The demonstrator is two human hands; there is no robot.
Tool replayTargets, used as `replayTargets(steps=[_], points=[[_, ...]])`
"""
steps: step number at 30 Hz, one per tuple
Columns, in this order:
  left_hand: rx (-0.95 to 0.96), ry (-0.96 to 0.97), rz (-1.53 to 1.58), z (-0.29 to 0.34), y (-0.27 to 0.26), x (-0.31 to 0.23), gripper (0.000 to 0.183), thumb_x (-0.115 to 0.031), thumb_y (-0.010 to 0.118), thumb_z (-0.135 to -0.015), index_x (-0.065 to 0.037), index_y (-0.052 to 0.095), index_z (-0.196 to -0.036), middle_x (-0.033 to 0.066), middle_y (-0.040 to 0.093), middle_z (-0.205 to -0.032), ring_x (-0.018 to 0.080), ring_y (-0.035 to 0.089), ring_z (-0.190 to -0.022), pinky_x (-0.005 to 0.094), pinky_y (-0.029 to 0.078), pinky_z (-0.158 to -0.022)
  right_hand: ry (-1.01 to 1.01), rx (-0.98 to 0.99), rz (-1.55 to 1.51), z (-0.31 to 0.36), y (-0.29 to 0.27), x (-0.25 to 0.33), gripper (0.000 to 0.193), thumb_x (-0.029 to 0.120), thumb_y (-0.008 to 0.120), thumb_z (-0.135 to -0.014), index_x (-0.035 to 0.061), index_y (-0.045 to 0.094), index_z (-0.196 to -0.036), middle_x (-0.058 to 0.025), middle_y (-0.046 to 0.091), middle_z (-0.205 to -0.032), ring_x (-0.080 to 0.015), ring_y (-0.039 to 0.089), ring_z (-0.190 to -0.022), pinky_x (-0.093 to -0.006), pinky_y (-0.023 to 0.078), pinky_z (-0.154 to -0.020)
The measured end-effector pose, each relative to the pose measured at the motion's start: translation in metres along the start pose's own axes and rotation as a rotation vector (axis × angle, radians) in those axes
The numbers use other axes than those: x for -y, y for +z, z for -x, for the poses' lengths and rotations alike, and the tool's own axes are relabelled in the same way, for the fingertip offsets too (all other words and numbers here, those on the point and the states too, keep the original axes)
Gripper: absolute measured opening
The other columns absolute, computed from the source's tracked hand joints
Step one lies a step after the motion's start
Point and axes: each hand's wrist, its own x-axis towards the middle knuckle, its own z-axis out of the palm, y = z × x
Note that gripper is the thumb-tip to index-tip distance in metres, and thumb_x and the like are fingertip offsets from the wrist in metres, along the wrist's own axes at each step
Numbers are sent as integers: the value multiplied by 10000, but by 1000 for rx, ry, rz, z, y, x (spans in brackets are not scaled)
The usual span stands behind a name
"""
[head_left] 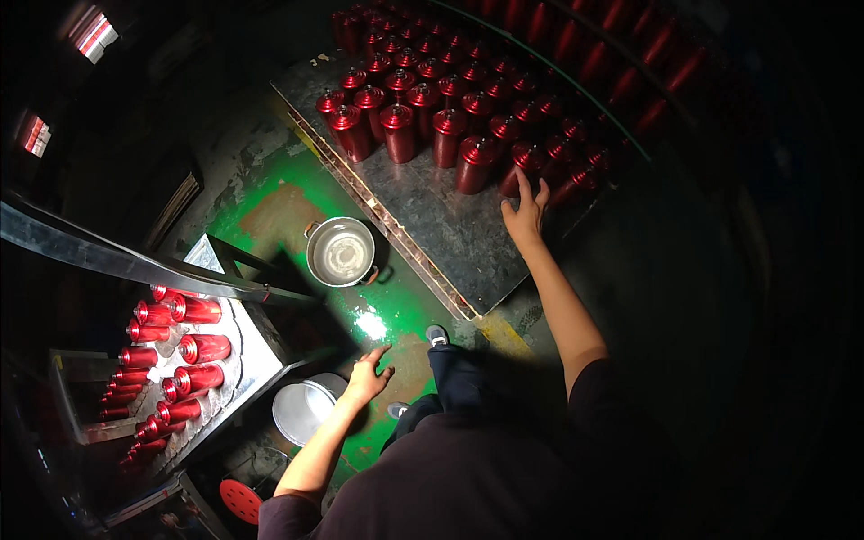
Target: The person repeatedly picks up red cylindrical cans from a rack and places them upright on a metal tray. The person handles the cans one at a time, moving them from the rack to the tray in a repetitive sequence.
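Note:
Rows of shiny red metal canisters (pixel 398 135) with stepped lids stand upright on a dark table (pixel 432 216) ahead of me. My right hand (pixel 526 214) reaches over the table's right part, fingers spread, right by a red canister (pixel 513 183) in the front row. Whether a fingertip touches that canister I cannot tell; nothing is gripped. My left hand (pixel 369 376) hangs over the floor with its fingers apart and nothing in it. More red canisters (pixel 204 348) lie on their sides in rows on a brightly lit rack (pixel 252 346) at the left.
A two-handled metal pot (pixel 342 252) sits on the green floor between table and rack. Below it stands a pale bucket (pixel 304 412). A red perforated disc (pixel 240 500) is at the lower left. A curved metal bar (pixel 135 261) crosses above the rack.

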Motion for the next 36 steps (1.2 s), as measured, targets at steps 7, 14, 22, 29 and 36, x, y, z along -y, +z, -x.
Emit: replayTargets(steps=[7,14,22,29,36], points=[[-378,604,-148,-184,-38,-202,864,-115,795,-764,-309,418,-1517,392,283,-1513,536,351,-1381,527,354,-1145,78,61,360,-117,39,-60,765,272,774,-807,531,440,-1445,-270,204,-1585,-548,348,-1285,-537,428,-1062],[-582,542,-308,-339,-22,-307,945,-203,857,-685,-402,413,-1495,361,222,-1541,546,371,-1333,531,393,-1120,5,66,359,-116,36,-52,711,355,799,-810,398,477,-1442,-272,317,-1494,-486,399,-1307,-538,394,-1069],[-705,663,-141,-397,11,-304,648,-180,826,-698,-314,613,-1296,358,307,-1473,521,431,-1238,524,477,-1018,-194,6,378,-116,17,-61,603,332,788,-820,372,563,-1378,-199,366,-1476,-422,446,-1291,-516,407,-1058],[-668,673,131,-284,-31,-269,661,-203,837,-732,-250,576,-1338,311,350,-1408,519,445,-1237,523,444,-1051,-287,120,119,-100,-35,-58,586,179,818,-811,223,608,-1356,-162,456,-1427,-328,443,-1319,-464,399,-1087],[-686,335,513,-37,-118,-162,605,-305,808,-811,-137,556,-1335,150,566,-1270,301,555,-1186,421,472,-1019,238,518,-772,-74,-79,45,540,16,633,-917,104,517,-1437,-67,507,-1422,-192,518,-1229,-328,451,-1036]])
